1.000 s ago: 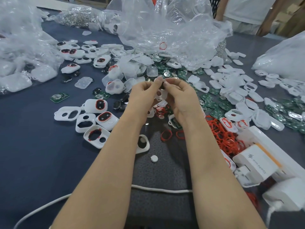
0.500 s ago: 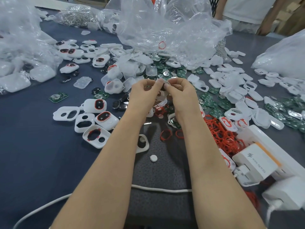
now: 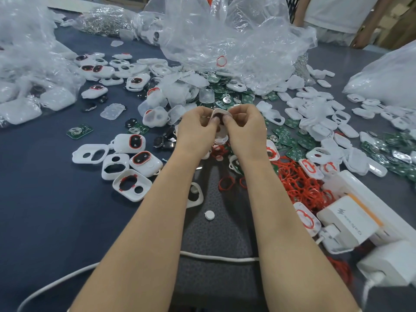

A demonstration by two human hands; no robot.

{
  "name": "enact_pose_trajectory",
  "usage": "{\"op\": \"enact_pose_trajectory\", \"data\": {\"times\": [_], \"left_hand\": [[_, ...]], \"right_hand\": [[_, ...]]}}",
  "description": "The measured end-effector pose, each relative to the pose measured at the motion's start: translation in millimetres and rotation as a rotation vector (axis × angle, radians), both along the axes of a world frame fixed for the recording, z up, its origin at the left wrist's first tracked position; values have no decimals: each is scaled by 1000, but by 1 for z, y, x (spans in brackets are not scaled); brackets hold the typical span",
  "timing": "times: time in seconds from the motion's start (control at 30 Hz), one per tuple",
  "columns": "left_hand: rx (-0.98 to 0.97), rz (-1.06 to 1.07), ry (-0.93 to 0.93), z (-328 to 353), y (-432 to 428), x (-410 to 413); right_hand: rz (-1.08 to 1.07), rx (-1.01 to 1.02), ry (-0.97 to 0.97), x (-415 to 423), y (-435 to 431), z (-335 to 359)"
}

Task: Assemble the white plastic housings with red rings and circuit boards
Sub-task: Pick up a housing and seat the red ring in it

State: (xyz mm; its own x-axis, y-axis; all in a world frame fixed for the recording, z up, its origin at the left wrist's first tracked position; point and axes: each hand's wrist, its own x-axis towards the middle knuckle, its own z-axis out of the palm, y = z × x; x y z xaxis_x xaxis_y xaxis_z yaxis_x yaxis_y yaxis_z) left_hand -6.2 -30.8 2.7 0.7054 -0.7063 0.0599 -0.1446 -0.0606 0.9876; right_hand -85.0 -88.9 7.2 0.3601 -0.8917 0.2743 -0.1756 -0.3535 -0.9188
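My left hand [image 3: 198, 129] and my right hand [image 3: 245, 129] hold one white plastic housing [image 3: 220, 114] between them above the table's middle, thumbs pressing its inner face; most of it is hidden by my fingers. A pile of red rings [image 3: 299, 183] lies to the right of my right forearm. Green circuit boards [image 3: 290, 140] are scattered behind and right of my hands, with one more circuit board [image 3: 79, 131] lying alone at the left. Several housings, some fitted with red rings [image 3: 131, 184], sit left of my left forearm.
Crumpled clear plastic bags [image 3: 225, 37] fill the back of the dark table. White chargers and a power strip [image 3: 351, 221] stand at the right front. A white cable [image 3: 216, 257] runs under my forearms. A person in white [image 3: 337, 14] stands at the far edge.
Both hands stay together at the same spot, and the white housing now shows more plainly between my fingertips.
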Motion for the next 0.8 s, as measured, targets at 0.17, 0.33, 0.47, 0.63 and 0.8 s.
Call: {"op": "enact_pose_trajectory", "data": {"times": [0.17, 0.33, 0.47, 0.63, 0.8], "left_hand": [[-11, 30, -114, 0, 1, -2], [-13, -27, -138, 4, 6, -1], [-35, 164, -29, 5, 6, 11], [-334, 409, 495, 9, 11, 25], [-367, 347, 520, 7, 7, 20]], "right_hand": [[22, 17, 61, -1, -1, 1], [-14, 10, 53, -1, -1, 2], [55, -94, 135, -6, -1, 7], [267, -349, 651, -6, 6, 7], [227, -333, 775, -3, 8, 2]]}}
